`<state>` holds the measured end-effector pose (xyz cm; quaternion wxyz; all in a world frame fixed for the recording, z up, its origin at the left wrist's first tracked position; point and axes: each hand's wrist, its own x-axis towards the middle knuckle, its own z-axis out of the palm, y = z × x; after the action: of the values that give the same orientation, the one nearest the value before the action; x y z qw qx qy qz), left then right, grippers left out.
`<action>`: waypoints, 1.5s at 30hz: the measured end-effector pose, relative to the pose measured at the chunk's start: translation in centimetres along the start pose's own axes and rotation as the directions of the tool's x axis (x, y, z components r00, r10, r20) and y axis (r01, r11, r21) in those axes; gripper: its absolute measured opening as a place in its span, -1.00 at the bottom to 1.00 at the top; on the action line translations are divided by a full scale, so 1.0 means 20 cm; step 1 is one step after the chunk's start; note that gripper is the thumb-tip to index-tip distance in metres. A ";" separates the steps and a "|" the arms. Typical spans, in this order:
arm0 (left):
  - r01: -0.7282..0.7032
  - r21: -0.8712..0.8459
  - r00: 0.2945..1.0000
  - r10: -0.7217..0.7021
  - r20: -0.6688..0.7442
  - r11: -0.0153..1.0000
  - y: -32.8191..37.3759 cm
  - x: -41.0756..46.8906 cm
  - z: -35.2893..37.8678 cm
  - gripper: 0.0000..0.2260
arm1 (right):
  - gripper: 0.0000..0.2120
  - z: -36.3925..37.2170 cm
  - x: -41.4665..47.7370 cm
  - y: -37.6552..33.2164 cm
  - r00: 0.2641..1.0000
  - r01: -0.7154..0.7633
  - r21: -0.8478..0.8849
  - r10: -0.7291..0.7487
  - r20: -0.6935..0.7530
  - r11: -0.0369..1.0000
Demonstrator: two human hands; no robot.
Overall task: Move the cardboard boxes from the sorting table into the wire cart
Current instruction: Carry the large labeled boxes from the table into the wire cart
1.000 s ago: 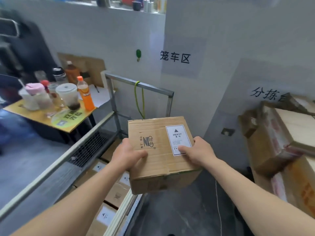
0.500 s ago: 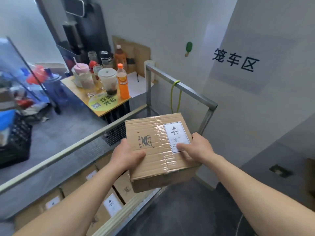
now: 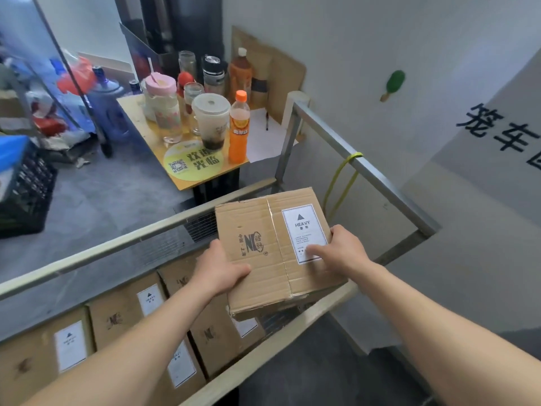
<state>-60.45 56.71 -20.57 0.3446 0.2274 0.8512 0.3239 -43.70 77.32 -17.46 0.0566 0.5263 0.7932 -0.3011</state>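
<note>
Box (image 3: 269, 247) between hands — left hand (image 3: 221, 269), right hand (image 3: 341, 253).

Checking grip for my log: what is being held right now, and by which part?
A cardboard box marked HEAVY, with both hands: left hand on its near left edge, right hand on its right edge, thumbs on top.

The white label (image 3: 304, 233) on the cardboard box (image 3: 251, 218) reads "HEAVY" under a black triangle; its smaller lines are too fine to read. The box's printed logo (image 3: 251, 244) looks like "NC", beside "中国·上海". A stowed box (image 3: 117, 320) in the wire cart (image 3: 380, 180) carries a label that also reads "HEAVY". The round yellow sticker (image 3: 193, 165) on the small table (image 3: 137, 112) says "欢迎光临" beside a QR code. Black wall characters (image 3: 494, 130) read "笼车", with a third cut off.
</note>
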 end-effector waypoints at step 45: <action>0.451 -0.194 0.893 -0.441 0.095 0.871 -0.78 0.85 1.51 -0.46 | -0.45 1.07 1.39 0.87 0.935 -0.054 -0.249 0.136 0.328 0.967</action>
<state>-52.11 68.30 -55.73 0.4524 -0.0051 0.8329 0.3188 -45.66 92.75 -53.55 0.2704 0.4933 0.7747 -0.2888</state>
